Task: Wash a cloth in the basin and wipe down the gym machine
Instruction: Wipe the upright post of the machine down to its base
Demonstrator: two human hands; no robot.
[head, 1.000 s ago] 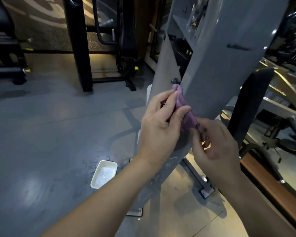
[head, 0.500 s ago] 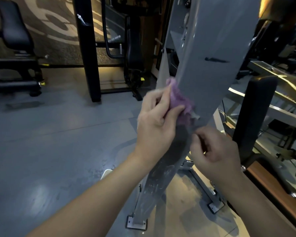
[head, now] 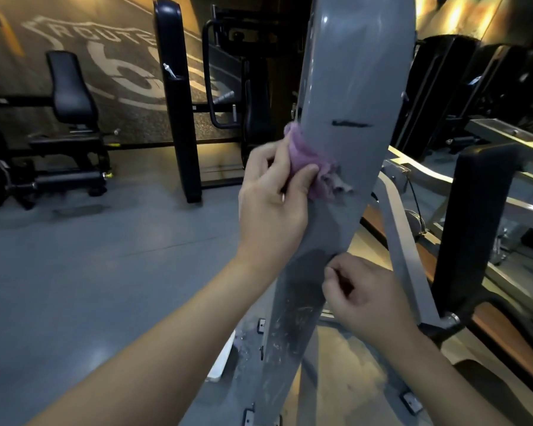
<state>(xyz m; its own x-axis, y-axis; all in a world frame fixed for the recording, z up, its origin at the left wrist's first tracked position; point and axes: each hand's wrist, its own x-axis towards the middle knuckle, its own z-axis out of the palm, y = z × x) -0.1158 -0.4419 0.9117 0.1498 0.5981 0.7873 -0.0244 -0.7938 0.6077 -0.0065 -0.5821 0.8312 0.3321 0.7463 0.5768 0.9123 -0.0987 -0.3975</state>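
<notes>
Against the grey machine point(head: 351, 87) upright, the left hand point(head: 271, 207) presses a bunched purple cloth point(head: 308, 167), its grip tight on the cloth between thumb and fingers. Lower on the same upright, the right hand point(head: 366, 299) is curled, fingertips pinched together at the panel's edge; I cannot tell whether it holds anything. A white basin point(head: 222, 361) edge shows on the floor behind the left forearm.

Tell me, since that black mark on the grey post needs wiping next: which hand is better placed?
Left. The left hand already grips the purple cloth against the grey post, just below the black mark. The right hand sits lower, curled, without cloth.
</notes>
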